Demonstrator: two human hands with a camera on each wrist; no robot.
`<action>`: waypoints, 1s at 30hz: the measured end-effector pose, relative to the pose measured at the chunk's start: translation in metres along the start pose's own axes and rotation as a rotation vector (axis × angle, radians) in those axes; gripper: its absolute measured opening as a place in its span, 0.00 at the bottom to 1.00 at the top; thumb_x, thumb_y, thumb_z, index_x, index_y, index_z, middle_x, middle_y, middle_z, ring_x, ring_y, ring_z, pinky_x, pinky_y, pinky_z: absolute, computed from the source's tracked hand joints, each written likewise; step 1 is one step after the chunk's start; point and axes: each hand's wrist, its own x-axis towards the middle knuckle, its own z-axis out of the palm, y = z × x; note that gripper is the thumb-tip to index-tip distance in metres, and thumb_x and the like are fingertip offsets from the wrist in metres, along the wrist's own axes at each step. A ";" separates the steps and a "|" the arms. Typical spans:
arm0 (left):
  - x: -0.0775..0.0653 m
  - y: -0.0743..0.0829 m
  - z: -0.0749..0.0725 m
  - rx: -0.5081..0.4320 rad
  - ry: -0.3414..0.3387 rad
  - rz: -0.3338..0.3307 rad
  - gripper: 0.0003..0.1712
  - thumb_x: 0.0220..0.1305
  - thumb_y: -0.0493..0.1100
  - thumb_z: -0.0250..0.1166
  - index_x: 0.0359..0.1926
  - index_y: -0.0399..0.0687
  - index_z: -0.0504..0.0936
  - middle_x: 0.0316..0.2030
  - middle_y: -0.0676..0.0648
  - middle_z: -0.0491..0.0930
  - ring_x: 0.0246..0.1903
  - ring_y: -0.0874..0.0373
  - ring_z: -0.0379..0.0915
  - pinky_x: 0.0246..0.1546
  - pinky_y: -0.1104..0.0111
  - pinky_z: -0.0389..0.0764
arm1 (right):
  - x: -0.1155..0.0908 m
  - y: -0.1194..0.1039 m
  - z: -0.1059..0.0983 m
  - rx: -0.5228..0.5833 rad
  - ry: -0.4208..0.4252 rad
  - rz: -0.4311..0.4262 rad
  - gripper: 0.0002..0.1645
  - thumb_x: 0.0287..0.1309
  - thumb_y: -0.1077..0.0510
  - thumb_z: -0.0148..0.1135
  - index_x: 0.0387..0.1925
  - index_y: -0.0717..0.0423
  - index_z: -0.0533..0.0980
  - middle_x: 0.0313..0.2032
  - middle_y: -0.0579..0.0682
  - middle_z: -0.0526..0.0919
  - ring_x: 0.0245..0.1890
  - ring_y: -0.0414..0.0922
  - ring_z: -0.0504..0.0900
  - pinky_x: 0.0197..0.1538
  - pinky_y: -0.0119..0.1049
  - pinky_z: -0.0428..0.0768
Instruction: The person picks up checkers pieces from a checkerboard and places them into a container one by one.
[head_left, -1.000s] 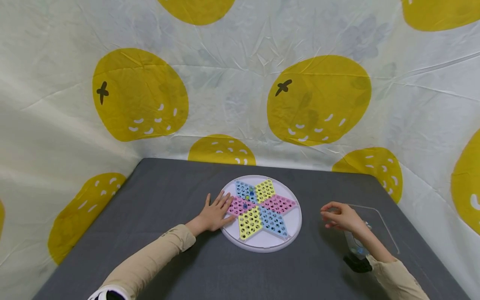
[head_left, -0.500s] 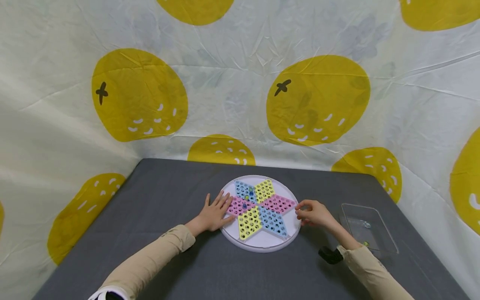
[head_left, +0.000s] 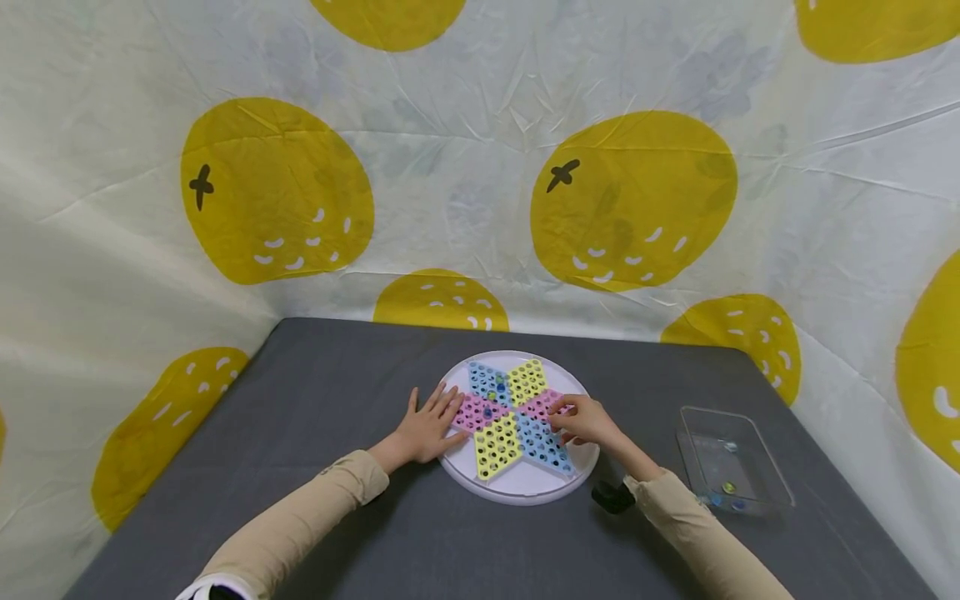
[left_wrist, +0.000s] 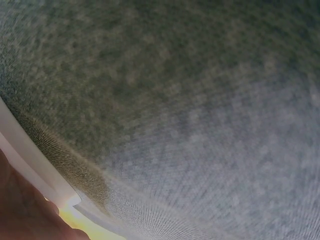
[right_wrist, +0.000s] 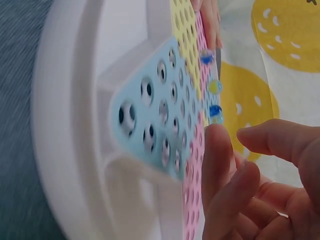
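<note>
Bkgd = pale hanging sheet (head_left: pixel 450 167) w/ big yellow fruit print, 10 to 2 o'clock; dark grey table (head_left: pixel 375 542) below. Round white board (head_left: pixel 517 496) sits abt mid-table, L hand (head_left: pixel 427 427) at its 9 o'clock, fingers straight & spread, resting on rim and pink sect. R hand (head_left: pixel 587 421) is over board's 3 o'clock, fingers bent, tips apart in R wrist view; can't tell if it has a marble.

Key relation: from R hand, the board marbles lie twd 10 o'clock, approx; clear tray (head_left: pixel 750 417) is betw 3 & 4, its long axis abt 11-to-5. R hand nearer tray; both hands at board, which is round, so no long axis.

Board looks: 6-pt raised star, pts blue, yellow & pink, opposite pts matching, full of round holes. Few glass marbles on it: blue ones (right_wrist: pixel 215 110), a yellow-green marble (right_wrist: pixel 214 86), all approx 10–11 o'clock. More marbles (head_left: pixel 728 487) in tray, mostly its near end. Blk device (head_left: pixel 612 497) by R sleeve.
</note>
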 end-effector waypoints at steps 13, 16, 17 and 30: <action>-0.001 0.000 -0.001 -0.002 -0.001 0.006 0.41 0.62 0.67 0.39 0.69 0.50 0.47 0.70 0.48 0.45 0.70 0.49 0.33 0.61 0.40 0.39 | 0.023 -0.016 0.030 0.061 -0.023 -0.008 0.12 0.53 0.57 0.59 0.38 0.59 0.77 0.24 0.51 0.83 0.15 0.38 0.78 0.18 0.30 0.71; -0.002 0.000 -0.003 -0.007 -0.007 0.005 0.41 0.62 0.66 0.39 0.69 0.50 0.46 0.70 0.48 0.44 0.70 0.49 0.32 0.61 0.41 0.38 | 0.026 -0.020 0.034 0.093 -0.053 -0.029 0.13 0.53 0.58 0.59 0.39 0.61 0.76 0.25 0.53 0.83 0.15 0.39 0.78 0.18 0.30 0.71; -0.002 0.000 -0.003 -0.007 -0.008 0.004 0.41 0.62 0.66 0.39 0.69 0.50 0.46 0.70 0.48 0.44 0.70 0.49 0.32 0.61 0.41 0.38 | 0.027 -0.021 0.036 0.099 -0.059 -0.033 0.13 0.53 0.58 0.59 0.40 0.61 0.76 0.25 0.53 0.83 0.15 0.39 0.78 0.18 0.30 0.71; 0.000 0.001 0.000 0.003 0.002 -0.009 0.41 0.62 0.67 0.39 0.69 0.51 0.47 0.70 0.49 0.45 0.70 0.50 0.32 0.61 0.41 0.38 | 0.037 -0.034 0.057 0.100 -0.105 -0.035 0.15 0.54 0.58 0.58 0.44 0.60 0.76 0.25 0.52 0.84 0.16 0.38 0.78 0.21 0.30 0.75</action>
